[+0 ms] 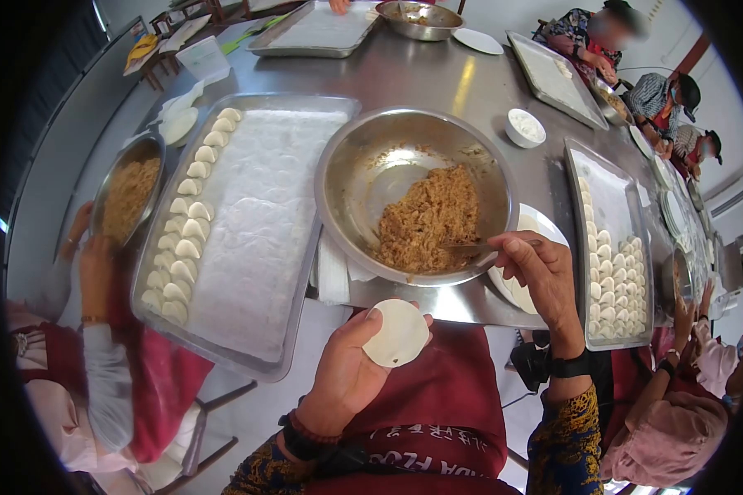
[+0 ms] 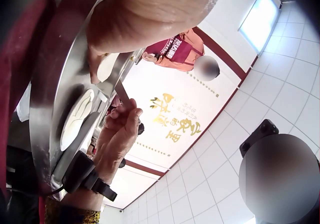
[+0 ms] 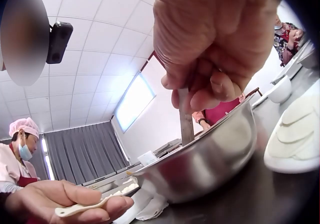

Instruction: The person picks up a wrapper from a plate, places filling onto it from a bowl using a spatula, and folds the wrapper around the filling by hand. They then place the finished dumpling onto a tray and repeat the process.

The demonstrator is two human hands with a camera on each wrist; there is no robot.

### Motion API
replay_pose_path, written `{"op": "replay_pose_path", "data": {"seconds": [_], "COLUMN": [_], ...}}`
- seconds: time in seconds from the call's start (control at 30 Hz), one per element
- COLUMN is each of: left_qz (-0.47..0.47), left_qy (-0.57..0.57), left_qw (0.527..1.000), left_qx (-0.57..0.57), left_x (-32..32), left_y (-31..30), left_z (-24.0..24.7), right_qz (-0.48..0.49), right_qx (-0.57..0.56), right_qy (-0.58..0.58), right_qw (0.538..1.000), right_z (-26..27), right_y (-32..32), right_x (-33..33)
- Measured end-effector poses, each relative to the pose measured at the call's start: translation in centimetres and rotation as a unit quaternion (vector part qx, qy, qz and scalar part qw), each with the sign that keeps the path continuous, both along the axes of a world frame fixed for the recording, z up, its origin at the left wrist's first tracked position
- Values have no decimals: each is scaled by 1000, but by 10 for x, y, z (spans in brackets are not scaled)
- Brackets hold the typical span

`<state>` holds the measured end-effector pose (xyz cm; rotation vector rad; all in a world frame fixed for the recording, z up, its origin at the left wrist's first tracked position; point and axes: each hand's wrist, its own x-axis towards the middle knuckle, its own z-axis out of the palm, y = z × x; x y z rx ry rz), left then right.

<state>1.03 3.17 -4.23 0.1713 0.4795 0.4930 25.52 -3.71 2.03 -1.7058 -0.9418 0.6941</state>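
Observation:
My left hand [image 1: 351, 371] holds a round white dough wrapper [image 1: 397, 333] across its fingers, thumb on the near edge; a small dark spot marks the wrapper. In the right wrist view the wrapper [image 3: 82, 209] lies nearly flat on the left hand [image 3: 55, 199]. My right hand [image 1: 545, 276] pinches the handle of a flat metal utensil [image 3: 186, 126], whose other end reaches into the brown filling [image 1: 437, 216] in a large steel bowl [image 1: 335, 140]. Beside the bowl, partly behind the right hand, is a white plate of wrappers [image 1: 545, 224].
Left of the bowl, a metal tray [image 1: 252, 338] carries rows of folded dumplings. Another dumpling tray [image 1: 576, 165] stands at the right, with a small white bowl [image 1: 526, 129] behind the plate. A neighbour's filling bowl [image 1: 128, 190] is at the far left; people work around the table.

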Motion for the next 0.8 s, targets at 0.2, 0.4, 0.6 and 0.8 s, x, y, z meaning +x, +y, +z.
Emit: {"op": "replay_pose_path", "data": {"seconds": [0.2,0.4,0.6,0.8], "left_qz": [2,3,12,15], "left_qy": [-1,-10,-6,-13], "left_qw": [1000,1000,1000,1000], "left_qx": [3,13,4,8], "left_x": [1,2,4,-1], "left_y": [1,5,8,9], "left_z": [1,3,12,16], "right_qz": [6,11,-2,-19], "right_qx": [6,-9,-24,-4], "right_qy": [58,104,152,238], "right_qw": [998,994,988,971], "right_z": [-6,-11,-7,-8], "right_y": [-1,2,9,13], "right_x": [-3,-7,-15,-20]}}
